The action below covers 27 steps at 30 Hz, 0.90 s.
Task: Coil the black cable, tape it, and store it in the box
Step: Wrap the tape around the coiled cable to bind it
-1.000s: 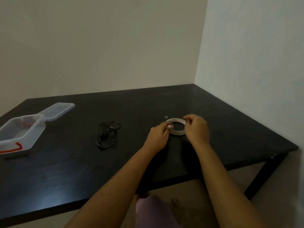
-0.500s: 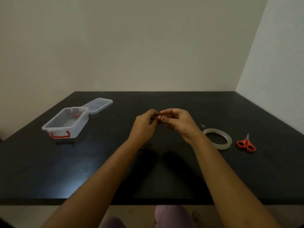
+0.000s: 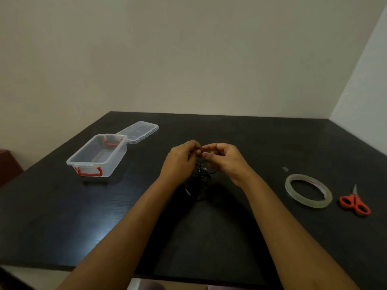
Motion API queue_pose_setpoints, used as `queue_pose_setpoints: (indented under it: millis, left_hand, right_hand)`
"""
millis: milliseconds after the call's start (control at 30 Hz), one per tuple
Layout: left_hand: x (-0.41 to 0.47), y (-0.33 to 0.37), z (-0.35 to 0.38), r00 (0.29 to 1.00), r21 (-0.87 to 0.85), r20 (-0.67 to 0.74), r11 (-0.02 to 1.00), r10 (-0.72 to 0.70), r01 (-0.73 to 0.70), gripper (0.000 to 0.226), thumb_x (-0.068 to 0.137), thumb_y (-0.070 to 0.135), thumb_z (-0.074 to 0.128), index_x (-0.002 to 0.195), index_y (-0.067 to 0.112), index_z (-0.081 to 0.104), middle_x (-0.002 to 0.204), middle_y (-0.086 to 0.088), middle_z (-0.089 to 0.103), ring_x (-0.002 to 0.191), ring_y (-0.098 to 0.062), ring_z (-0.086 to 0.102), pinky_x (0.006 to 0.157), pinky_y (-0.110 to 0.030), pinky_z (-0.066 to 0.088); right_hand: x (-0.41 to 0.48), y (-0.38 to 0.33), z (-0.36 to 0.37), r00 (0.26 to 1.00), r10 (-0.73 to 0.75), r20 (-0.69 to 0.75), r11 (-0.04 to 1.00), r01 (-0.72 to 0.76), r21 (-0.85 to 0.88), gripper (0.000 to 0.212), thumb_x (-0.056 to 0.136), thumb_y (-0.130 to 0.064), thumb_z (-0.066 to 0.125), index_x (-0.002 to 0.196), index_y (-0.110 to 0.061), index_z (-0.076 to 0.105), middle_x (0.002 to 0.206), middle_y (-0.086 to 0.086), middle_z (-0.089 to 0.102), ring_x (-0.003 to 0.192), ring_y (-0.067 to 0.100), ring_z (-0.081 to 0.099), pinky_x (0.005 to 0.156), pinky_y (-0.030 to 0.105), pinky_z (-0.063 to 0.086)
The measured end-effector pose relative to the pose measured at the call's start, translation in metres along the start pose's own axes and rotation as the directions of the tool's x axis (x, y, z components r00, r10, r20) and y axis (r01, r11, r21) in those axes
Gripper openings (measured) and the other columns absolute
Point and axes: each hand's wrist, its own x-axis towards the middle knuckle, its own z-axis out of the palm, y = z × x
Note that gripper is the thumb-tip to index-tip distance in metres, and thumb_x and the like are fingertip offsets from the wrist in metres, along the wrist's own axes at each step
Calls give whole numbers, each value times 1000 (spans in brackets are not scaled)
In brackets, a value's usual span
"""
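Note:
The coiled black cable (image 3: 200, 176) hangs in loose loops just above the black table (image 3: 272, 143), between my two hands. My left hand (image 3: 180, 162) and my right hand (image 3: 227, 160) meet fingertip to fingertip and pinch the top of the coil. Whether a strip of tape sits between the fingers cannot be made out. To the left stands the clear plastic box (image 3: 80, 163) with red clips, open, its lid (image 3: 139, 131) lying behind it.
A roll of clear tape (image 3: 289, 188) lies flat on the table to the right, with orange-handled scissors (image 3: 355, 204) beside it. A small scrap of tape (image 3: 285, 169) lies just behind the roll. Walls close the table's back and right sides.
My hands left the tape roll, moved left to the cable and lifted it. The view swung left, bringing the scissors and the whole box into sight.

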Motion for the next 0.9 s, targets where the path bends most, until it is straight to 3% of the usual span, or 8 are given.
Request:
queue_pose_setpoints:
  millis: [133, 267, 333, 467, 667, 767, 900]
  left_hand:
    - [-1, -6, 10, 999, 12, 34, 1000, 27, -28, 13, 93, 12, 48, 96, 21, 58, 86, 5, 62, 68, -13, 57, 65, -42, 54]
    - [-1, -9, 11, 997, -8, 42, 998, 57, -57, 12, 95, 14, 47, 97, 18, 58, 86, 6, 59, 70, -7, 54, 66, -36, 53]
    - [-1, -10, 9, 998, -23, 34, 998, 60, -60, 13, 95, 14, 47, 96, 19, 58, 86, 7, 59, 72, -9, 56, 66, -33, 52]
    - [-3, -15, 9, 999, -63, 21, 997, 47, -45, 12, 95, 12, 47, 94, 18, 58, 86, 7, 61, 74, -7, 57, 66, -28, 50]
    - [-7, -18, 9, 998, -1, -5, 998, 66, -66, 11, 94, 13, 49, 95, 18, 58, 82, 9, 59, 67, -3, 52, 61, -25, 46]
    - [-8, -20, 7, 999, 24, -17, 999, 37, -36, 9, 93, 15, 53, 97, 19, 59, 83, 12, 58, 68, -3, 53, 65, -28, 49]
    - [-8, -22, 6, 999, 29, 19, 999, 32, -33, 7, 90, 22, 58, 96, 21, 60, 91, 7, 65, 76, -9, 60, 72, -37, 54]
  right_hand:
    - [3, 11, -5, 997, 23, -71, 998, -27, -53, 2, 85, -16, 70, 84, -15, 67, 72, 2, 58, 75, 15, 59, 75, 31, 54]
    - [7, 14, -9, 998, 30, -49, 1000, -30, -1, 12, 81, -19, 73, 74, -17, 63, 83, -1, 65, 83, 16, 61, 76, 32, 52]
    - [7, 14, -9, 999, 23, -42, 998, -20, 64, 12, 80, -16, 73, 74, -17, 63, 89, 1, 67, 85, 16, 63, 72, 29, 52]
    - [7, 14, -4, 998, 10, -70, 982, 4, 187, 11, 83, -5, 68, 85, -14, 63, 81, 3, 67, 70, 12, 63, 62, 22, 53]
    - [1, 15, -3, 1000, -8, -19, 977, 12, 212, 14, 89, 3, 58, 88, -9, 65, 84, 7, 70, 72, 11, 66, 65, 21, 56]
    - [-2, 16, -3, 1000, -17, 23, 988, 13, 151, 20, 91, 4, 54, 85, -9, 67, 84, 4, 70, 74, 11, 69, 65, 21, 56]
    - [-5, 17, -3, 998, 6, 67, 994, 1, -109, 32, 94, 8, 45, 88, -11, 70, 91, 2, 70, 84, 13, 70, 73, 23, 58]
